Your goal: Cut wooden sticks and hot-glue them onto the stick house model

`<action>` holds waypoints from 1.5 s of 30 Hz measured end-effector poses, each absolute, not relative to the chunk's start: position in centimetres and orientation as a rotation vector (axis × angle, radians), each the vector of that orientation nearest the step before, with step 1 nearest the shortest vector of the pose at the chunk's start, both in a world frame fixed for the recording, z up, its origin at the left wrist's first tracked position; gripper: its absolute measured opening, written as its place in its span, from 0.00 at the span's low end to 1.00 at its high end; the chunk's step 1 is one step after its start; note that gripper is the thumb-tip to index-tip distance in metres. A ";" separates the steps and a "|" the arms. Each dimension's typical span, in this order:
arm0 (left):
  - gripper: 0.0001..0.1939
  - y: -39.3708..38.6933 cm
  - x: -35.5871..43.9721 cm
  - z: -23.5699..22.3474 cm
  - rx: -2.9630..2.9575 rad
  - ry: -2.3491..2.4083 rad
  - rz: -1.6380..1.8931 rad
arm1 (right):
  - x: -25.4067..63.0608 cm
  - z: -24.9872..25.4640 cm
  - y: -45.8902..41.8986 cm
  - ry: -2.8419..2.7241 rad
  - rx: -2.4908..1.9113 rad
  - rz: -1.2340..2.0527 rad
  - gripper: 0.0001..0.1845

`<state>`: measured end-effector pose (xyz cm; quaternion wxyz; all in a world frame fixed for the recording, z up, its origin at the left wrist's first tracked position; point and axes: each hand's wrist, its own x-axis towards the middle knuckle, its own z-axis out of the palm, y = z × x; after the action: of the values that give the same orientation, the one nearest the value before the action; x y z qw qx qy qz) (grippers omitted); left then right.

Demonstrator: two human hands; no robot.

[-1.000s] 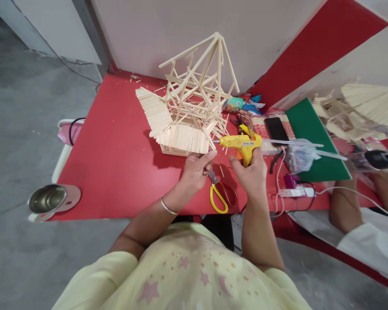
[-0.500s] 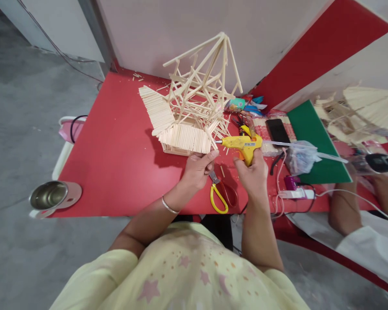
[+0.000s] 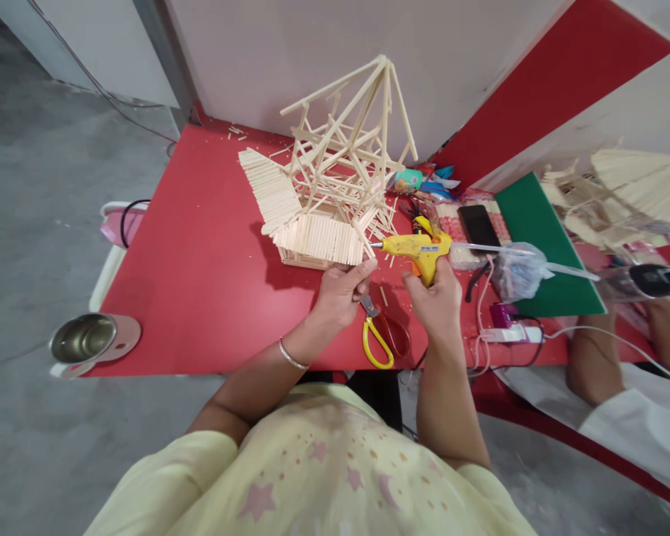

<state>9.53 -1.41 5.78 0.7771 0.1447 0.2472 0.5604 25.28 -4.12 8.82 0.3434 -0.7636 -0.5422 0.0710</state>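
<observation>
Tabletop bears mug (contents unclear); left fingers hold model, right fingers, glue gun.

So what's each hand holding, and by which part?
Right hand: the glue gun, by its handle. Left hand: at the model's near right corner; its hold is unclear.

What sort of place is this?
Probably a craft workshop: the right hand holds a yellow glue gun near a stick model on a red table, and a similar model appears farther right.
</observation>
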 end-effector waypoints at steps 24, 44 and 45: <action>0.22 -1.4 9.5 5.5 0.331 0.546 1.200 | 24.9 8.7 -4.8 -1.417 -1.953 0.142 0.22; 0.23 -1.3 9.6 5.4 0.358 0.532 1.206 | 25.0 9.1 -5.2 -1.402 -1.975 0.218 0.26; 0.23 -1.3 9.6 5.5 0.356 0.537 1.208 | 25.0 9.4 -5.4 -1.422 -1.982 0.160 0.25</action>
<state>9.61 -1.29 5.49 0.7747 0.1645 0.2478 0.5580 24.97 -5.37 9.41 0.3414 -0.7620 -0.5468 0.0617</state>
